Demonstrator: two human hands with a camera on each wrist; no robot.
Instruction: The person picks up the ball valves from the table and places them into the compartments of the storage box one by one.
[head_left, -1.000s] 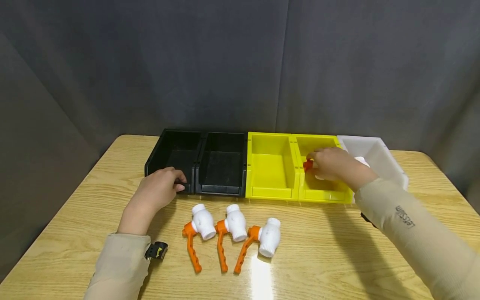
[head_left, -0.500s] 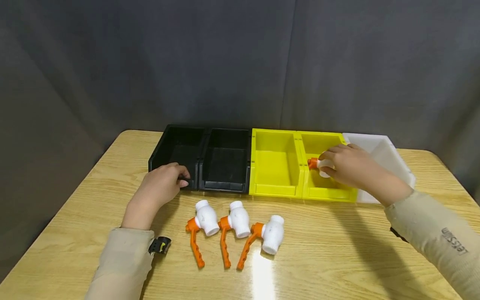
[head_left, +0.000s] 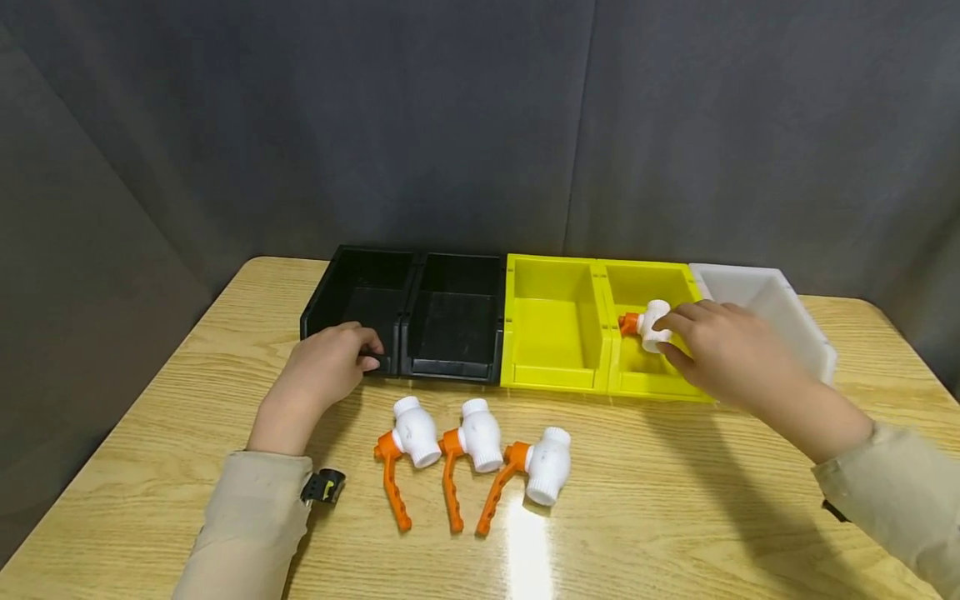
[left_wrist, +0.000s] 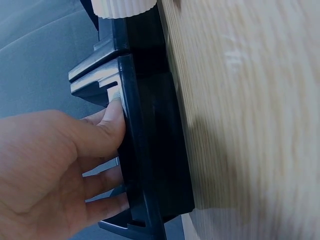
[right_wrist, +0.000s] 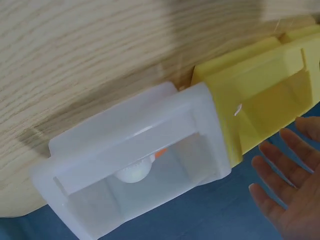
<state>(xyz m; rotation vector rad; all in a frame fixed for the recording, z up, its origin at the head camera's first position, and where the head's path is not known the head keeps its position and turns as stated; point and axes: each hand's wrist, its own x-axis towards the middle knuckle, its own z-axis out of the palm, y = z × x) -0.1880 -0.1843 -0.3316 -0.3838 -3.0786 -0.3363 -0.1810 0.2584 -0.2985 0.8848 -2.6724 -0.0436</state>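
My left hand [head_left: 322, 367] holds the front rim of the leftmost black bin [left_wrist: 155, 145], thumb on the outer side and fingers behind it. My right hand [head_left: 738, 354] is over the right yellow bin [head_left: 660, 385], its fingers apart. Inside that bin lies a ball valve [head_left: 654, 325] with a white body and an orange handle. The right fingertips overlap the valve's edge in the head view. In the right wrist view the fingers [right_wrist: 280, 170] are spread and hold nothing.
On the table [head_left: 637, 517] lie three white ball valves, among them the middle valve [head_left: 480, 436], orange handles towards me. The second black bin [head_left: 453, 321], left yellow bin [head_left: 555, 333] and white bin [head_left: 765, 292] complete the row. Another valve [right_wrist: 135, 171] lies in the white bin.
My right hand has let go of the valve in the right yellow bin and drawn back to the right, fingers opening. The left hand stays at the black bin; the head view has shifted slightly.
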